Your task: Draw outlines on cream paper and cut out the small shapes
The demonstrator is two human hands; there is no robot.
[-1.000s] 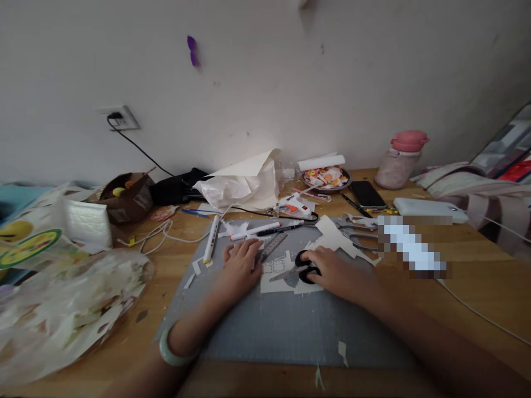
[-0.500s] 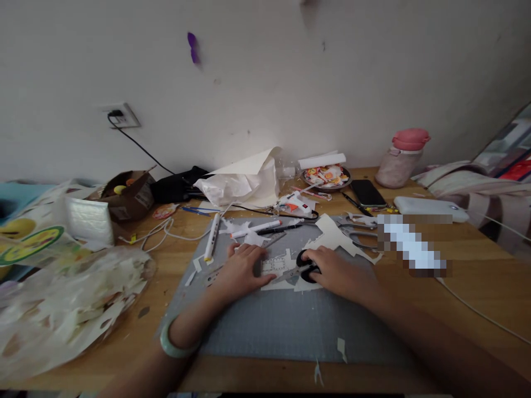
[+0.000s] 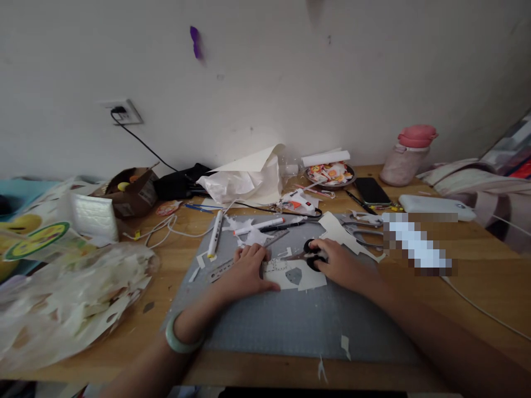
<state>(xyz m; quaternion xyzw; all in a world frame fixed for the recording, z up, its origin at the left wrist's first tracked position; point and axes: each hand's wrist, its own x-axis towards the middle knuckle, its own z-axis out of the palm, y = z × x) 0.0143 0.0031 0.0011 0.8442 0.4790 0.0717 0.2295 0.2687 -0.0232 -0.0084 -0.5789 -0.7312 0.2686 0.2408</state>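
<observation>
So far left on my desk there's a crumpled plastic bag [image 3: 74, 309] full of pale scraps, with a brown box [image 3: 139, 193] behind it. Then comes the grey cutting mat [image 3: 249, 331], with a white marker [image 3: 215, 235] lying near its left edge. A metal ruler [image 3: 220, 271] runs out from both sides of my left hand [image 3: 251, 271], which is planted palm down, fingers bunched side by side, thumb stuck out over the drawn-on paper [image 3: 276, 281]. That paper lies flat on the mat between my hands. Next are the black-handled scissors [image 3: 308, 246], blades pointing left over its upper part; too blurry to tell if they're biting in. My right hand [image 3: 342, 265] grips the handles, thumb and fingers at the loops. Just behind it sits a white paper cutout [image 3: 332, 228], then grey-handled shears [image 3: 369, 239], a black phone [image 3: 372, 190] and a pink-lidded bottle [image 3: 406, 160].
</observation>
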